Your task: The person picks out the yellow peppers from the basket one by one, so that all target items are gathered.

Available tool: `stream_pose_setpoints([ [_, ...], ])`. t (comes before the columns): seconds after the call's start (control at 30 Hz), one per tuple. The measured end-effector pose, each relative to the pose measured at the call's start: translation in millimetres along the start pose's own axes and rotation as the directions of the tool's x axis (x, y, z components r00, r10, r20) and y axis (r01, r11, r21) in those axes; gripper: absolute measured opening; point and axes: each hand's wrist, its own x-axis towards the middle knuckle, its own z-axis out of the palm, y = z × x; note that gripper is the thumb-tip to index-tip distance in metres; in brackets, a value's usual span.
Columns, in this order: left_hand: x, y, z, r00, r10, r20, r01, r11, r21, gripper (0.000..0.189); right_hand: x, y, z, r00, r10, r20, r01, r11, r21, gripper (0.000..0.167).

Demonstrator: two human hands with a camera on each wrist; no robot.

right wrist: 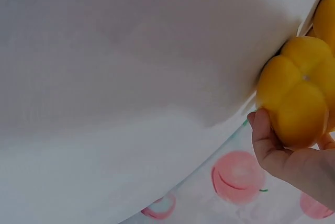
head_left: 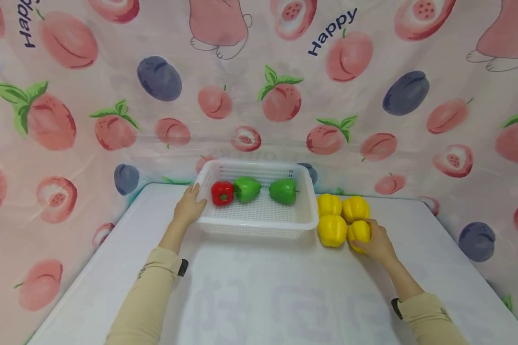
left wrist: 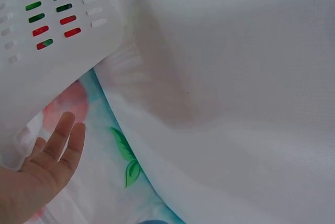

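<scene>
My right hand (head_left: 379,243) grips a yellow bell pepper (head_left: 359,232), thumb on its near side and fingers over its right side. In the right wrist view the lobed end of this yellow pepper (right wrist: 298,93) shows between thumb and fingers. Right beside it are three more yellow bell peppers (head_left: 332,231). My left hand (head_left: 189,207) holds the left rim of a white plastic basket (head_left: 254,225), its thumb over the rim and fingers outside. Inside the basket lie a red bell pepper (head_left: 222,193) and two green bell peppers (head_left: 247,189), one touching the red one, the other apart toward the right.
The basket stands toward the back of a table with a white cover (head_left: 259,287). Behind and at both sides hangs a fruit-printed cloth (head_left: 241,72), close to the basket's far side. The yellow peppers sit at the basket's right end.
</scene>
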Motion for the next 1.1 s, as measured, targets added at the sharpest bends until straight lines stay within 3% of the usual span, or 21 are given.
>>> stream_pose_setpoints([
  [0.8, -3.2, -0.6, -3.1, 1.000, 0.001, 0.001, -0.001, 1.000, 0.006, 0.064, 1.3, 0.1, 1.7, 0.999, -0.005, 0.036, 0.006, 1.000, -0.016, 0.078],
  [1.1, -0.4, -2.4, -2.0, 1.000, -0.002, 0.029, 0.001, 1.000, 0.023, 0.065, 1.5, 0.4, 4.7, 1.000, 0.002, 0.005, -0.001, 0.998, -0.065, 0.077],
])
